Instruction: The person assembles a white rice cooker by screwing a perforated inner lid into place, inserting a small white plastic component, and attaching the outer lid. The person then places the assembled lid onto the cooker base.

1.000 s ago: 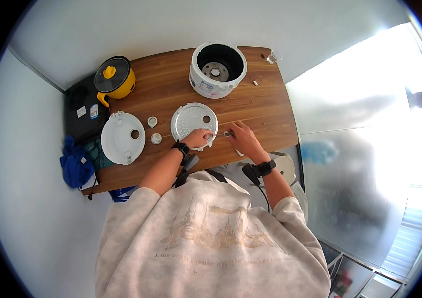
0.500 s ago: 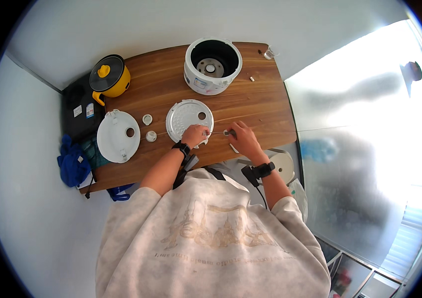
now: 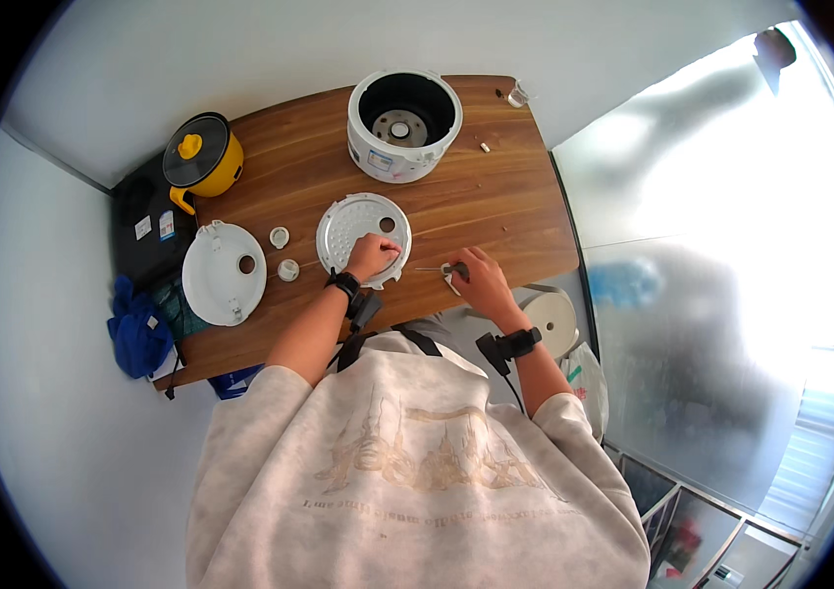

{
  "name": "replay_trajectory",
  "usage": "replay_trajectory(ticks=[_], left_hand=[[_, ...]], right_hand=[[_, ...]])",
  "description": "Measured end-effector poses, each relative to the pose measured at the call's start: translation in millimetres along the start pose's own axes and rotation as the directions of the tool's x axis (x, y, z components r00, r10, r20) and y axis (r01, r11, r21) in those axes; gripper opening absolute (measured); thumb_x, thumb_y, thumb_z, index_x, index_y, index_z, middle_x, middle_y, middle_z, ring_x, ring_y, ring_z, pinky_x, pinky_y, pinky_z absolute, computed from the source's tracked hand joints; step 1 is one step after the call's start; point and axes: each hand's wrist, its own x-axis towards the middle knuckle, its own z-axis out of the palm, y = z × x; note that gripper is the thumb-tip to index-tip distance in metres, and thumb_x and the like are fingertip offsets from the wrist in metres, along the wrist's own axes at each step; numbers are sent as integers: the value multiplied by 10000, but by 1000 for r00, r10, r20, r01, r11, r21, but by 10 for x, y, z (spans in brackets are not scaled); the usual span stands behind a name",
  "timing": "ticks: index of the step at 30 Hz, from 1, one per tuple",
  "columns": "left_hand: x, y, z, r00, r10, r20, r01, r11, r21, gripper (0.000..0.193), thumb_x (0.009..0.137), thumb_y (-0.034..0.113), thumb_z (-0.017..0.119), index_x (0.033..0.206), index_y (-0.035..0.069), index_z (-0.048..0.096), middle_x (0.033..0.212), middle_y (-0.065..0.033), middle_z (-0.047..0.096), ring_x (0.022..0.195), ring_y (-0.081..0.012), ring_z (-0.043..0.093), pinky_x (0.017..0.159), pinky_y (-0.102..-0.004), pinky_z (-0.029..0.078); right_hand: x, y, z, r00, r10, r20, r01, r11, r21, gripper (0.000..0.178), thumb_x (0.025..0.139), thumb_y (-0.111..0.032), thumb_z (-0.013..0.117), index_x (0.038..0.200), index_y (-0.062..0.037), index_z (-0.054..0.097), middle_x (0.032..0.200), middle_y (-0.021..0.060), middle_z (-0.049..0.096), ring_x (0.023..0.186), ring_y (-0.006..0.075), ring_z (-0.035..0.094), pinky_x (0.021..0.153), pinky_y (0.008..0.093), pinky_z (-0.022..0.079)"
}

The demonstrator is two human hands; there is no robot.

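Your left hand (image 3: 372, 257) sits on the near edge of the round perforated metal plate (image 3: 358, 228), fingers curled down onto its rim, so call that grip closed on the plate, pinning it flat to the wooden counter (image 3: 495, 196). A second ago that hand lay in much the same spot, so the plate has not shifted; it lies mid-counter, just in front of the white cooker body (image 3: 404, 124).

Your right hand (image 3: 474, 280) is the one that has moved, and only slightly: it has settled near the counter's front edge, fingers bunched over a small pale part (image 3: 450, 275), with a thin metal rod (image 3: 429, 269) poking out toward the plate. Its grip looks clenched around that little part, though the fingers hide exactly how. To me that reads as fine fiddly work with the small piece, while the left hand simply steadies the plate.

Off to your left, the white outer lid (image 3: 224, 273) lies flat, with two small round caps (image 3: 283, 253) between it and the plate. The yellow pot (image 3: 199, 157) with its dark lid stands at the far left corner, and a blue cloth (image 3: 139, 329) hangs off the counter's left end.
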Motion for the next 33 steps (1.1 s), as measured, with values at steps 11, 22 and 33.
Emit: replay_trajectory(ticks=[11,22,33], left_hand=[[-55,14,78,999,-32,13,32,999,12,168,801,142,760,965,133,793,907,-96,758,836,-215,726,758,-325,556],[-140,226,53,998,-60,-5,60,988,141,142,817,200,742,947,191,797,888,-61,753,830,-247,714,734,-345,551],[-172,267,44,1000,-11,-17,16,951,309,162,836,280,703,962,246,798,945,-51,735,889,-260,697,781,-379,554]], right_hand=[[-27,54,-1,1000,7,8,-7,1000,-14,178,821,-69,631,995,-33,622,988,159,637,888,373,634,763,431,518],[-86,138,-10,1000,4,-7,-4,1000,-2,173,814,-69,629,985,-46,620,980,158,623,891,387,630,753,452,515],[-91,161,-7,1000,26,14,-26,1000,14,179,808,-66,633,983,-34,620,995,166,632,912,392,629,775,446,517]])
